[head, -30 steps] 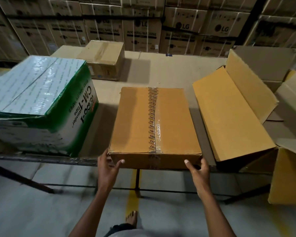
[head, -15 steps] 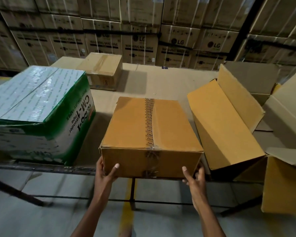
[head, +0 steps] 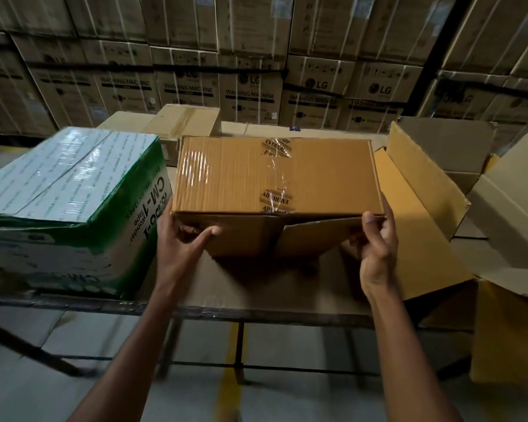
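Green-and-white carton [head: 73, 184]: we find it at the left front corner of the table [head: 256, 287], film-wrapped and closed, contents hidden.
Small brown box [head: 186, 121]: it sits behind that carton, toward the far edge, taped shut.
Left hand [head: 180, 248]: it grasps the taped box's lower left corner, thumb laid across the face turned toward us.
Taped box [head: 275, 175]: mid-table, tipped up between the green-and-white carton and the open cartons. A flap on its lower face gapes, but we see nothing inside.
Right hand [head: 375, 251]: it grasps the lower right corner, fingers curled round the edge.
Open cartons [head: 415, 214]: at the right edge, flaps spread. We cannot make out any contents.
Stacked cartons [head: 250, 92]: closed, beyond the far edge.
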`<state>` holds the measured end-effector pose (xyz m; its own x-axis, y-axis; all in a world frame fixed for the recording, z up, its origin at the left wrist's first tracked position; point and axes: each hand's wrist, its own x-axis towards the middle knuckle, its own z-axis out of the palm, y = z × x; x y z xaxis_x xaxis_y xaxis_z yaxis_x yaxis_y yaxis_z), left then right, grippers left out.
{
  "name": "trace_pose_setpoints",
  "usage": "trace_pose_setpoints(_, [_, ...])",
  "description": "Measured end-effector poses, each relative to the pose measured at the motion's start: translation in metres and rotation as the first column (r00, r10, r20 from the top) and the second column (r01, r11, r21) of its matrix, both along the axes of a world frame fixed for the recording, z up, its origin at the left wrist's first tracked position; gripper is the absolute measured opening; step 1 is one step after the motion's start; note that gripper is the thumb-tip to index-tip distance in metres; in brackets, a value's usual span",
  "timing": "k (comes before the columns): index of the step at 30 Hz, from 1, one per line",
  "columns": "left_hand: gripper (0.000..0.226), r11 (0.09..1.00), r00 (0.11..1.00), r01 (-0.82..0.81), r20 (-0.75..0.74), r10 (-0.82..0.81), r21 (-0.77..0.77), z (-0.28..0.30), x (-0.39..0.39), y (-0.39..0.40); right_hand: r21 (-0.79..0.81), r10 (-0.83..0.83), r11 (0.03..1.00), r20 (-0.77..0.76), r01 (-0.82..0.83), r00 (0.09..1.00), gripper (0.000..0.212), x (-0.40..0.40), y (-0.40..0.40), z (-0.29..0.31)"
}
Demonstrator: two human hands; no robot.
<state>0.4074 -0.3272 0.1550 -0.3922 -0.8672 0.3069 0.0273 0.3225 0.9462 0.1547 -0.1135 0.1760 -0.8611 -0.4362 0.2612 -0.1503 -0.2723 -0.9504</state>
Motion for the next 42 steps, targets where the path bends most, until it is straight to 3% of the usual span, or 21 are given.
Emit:
trace_pose_setpoints(3, [0.074,0.995,0.999,-0.038,0.018,0.039,-0.092,0.017,-0.004,-0.012,0.04,0.004,0.999,-0.085,-0.001,0.996,0.079,-0.006,-0.009,0.014])
trace_pose_setpoints(5, [0.065,0.981,0.993,-0.114,0.008,0.117,-0.154,0.027,-0.011,-0.016,0.087,-0.034,0.995,-0.155,0.048,0.987,0.084,-0.012,-0.016,0.016])
trace_pose_setpoints(8, [0.064,0.93,0.954,-0.276,0.048,0.295,-0.243,0.029,-0.019,-0.021,0.168,-0.102,0.975,-0.23,0.142,0.968,0.093,-0.02,-0.025,0.016])
trace_pose_setpoints(11, [0.071,0.923,0.938,-0.309,0.083,0.335,-0.228,0.021,-0.022,-0.029,0.208,-0.138,0.957,-0.283,0.201,0.949,0.099,-0.026,-0.029,0.006])
trace_pose_setpoints(13, [0.078,0.941,0.947,-0.28,0.105,0.303,-0.19,0.008,-0.024,-0.033,0.246,-0.117,0.95,-0.282,0.19,0.952,0.103,-0.028,-0.031,-0.009])
trace_pose_setpoints(17, [0.1,0.989,0.988,-0.118,0.114,0.108,0.084,-0.038,-0.02,-0.028,0.314,-0.037,0.947,-0.091,0.064,0.995,0.103,-0.02,-0.03,-0.054])
trace_pose_setpoints(21, [0.102,0.939,0.992,-0.072,0.125,0.031,0.335,-0.074,-0.019,-0.01,0.377,-0.014,0.926,0.112,-0.029,0.994,0.092,-0.005,-0.026,-0.093])
trace_pose_setpoints(23, [0.103,0.919,0.988,-0.041,0.155,-0.022,0.392,-0.085,-0.02,-0.002,0.41,-0.005,0.909,0.183,-0.072,0.983,0.097,-0.001,-0.024,-0.111])
trace_pose_setpoints(31, [0.09,0.93,0.987,-0.104,0.155,0.052,0.353,-0.085,-0.03,-0.012,0.487,-0.134,0.871,0.117,0.061,0.984,0.096,-0.004,-0.033,-0.11])
trace_pose_setpoints(36, [0.087,0.949,0.954,-0.206,0.263,0.141,0.238,-0.081,-0.035,-0.028,0.534,-0.185,0.821,-0.083,0.2,0.979,0.094,-0.026,-0.04,-0.108])
trace_pose_setpoints(40, [0.091,0.953,0.923,-0.167,0.379,0.061,0.253,-0.09,-0.042,-0.043,0.586,-0.193,0.778,-0.12,0.226,0.974,0.074,-0.032,-0.051,-0.1])
trace_pose_setpoints(42, [0.083,0.947,0.904,-0.148,0.427,0.013,0.285,-0.095,-0.045,-0.049,0.642,-0.17,0.744,-0.088,0.187,0.981,0.073,-0.034,-0.055,-0.101])
